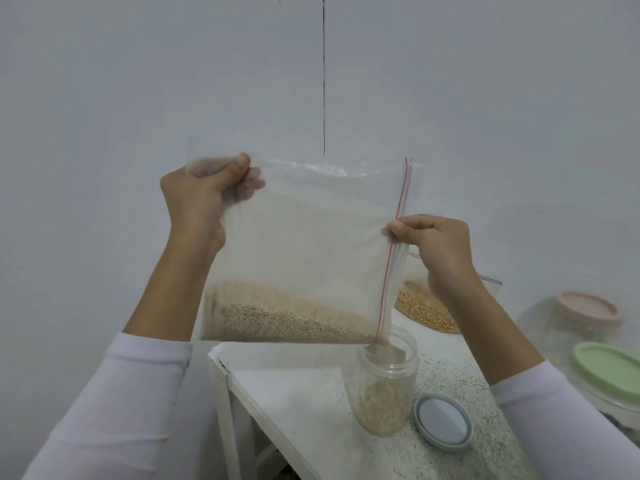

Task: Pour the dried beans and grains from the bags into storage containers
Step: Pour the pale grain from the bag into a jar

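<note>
Bag: clear zip bag held up sideways above the table, zip edge on the right and running down to the low corner, long axis about level.
Grain: tan grain lies along the bag's lower edge, sloping toward the low right corner.
Jar: open clear jar stands right under that corner, partly filled; its lid lies just beside it.
Left hand: left hand pinches the upper far corner, thumb in front, fingers behind the film.
Right hand: right hand pinches the zip edge, fingers curled; it is the hand nearer the jar.
Pivot: the jar lies below and slightly left of the right hand's fingers, so lifting the left end should drive the grain to the mouth.
Risk: the floppy corner could slip off the rim.
</note>
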Motion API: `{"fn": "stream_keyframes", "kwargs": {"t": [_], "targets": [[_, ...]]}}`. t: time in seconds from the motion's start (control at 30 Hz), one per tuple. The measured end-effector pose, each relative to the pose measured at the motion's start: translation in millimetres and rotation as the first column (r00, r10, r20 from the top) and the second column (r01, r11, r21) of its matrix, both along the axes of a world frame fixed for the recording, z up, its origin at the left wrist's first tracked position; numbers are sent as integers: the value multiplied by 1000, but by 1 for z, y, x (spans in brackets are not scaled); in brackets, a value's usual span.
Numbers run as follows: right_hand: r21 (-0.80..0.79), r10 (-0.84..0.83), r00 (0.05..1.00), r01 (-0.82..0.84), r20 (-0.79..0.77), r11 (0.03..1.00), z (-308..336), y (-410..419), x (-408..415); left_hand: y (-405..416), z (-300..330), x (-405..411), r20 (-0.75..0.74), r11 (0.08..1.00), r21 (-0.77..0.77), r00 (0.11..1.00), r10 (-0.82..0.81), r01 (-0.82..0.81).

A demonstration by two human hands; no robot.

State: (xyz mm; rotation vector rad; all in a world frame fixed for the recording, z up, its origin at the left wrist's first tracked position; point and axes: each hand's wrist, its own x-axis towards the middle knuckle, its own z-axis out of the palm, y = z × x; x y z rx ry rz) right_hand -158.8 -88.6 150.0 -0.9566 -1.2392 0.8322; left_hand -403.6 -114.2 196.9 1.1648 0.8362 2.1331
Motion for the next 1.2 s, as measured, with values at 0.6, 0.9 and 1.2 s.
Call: {"fn": "stream_keyframes", "kwargs": {"t": [0.6, 0.9, 1.2], "targets": [[6, 37, 999, -37, 21, 999, 6, -4, -7, -1, 9, -4, -14, 1000, 18, 1000, 16, -16], [11, 54, 998, -54, 25, 998, 7, -3, -6, 0, 12, -5, -34, 999, 14, 999, 41, -40], [7, 64, 998, -64, 27, 998, 9, -3, -6, -1, 14, -4, -27, 999, 29, 999, 35, -35]]}}
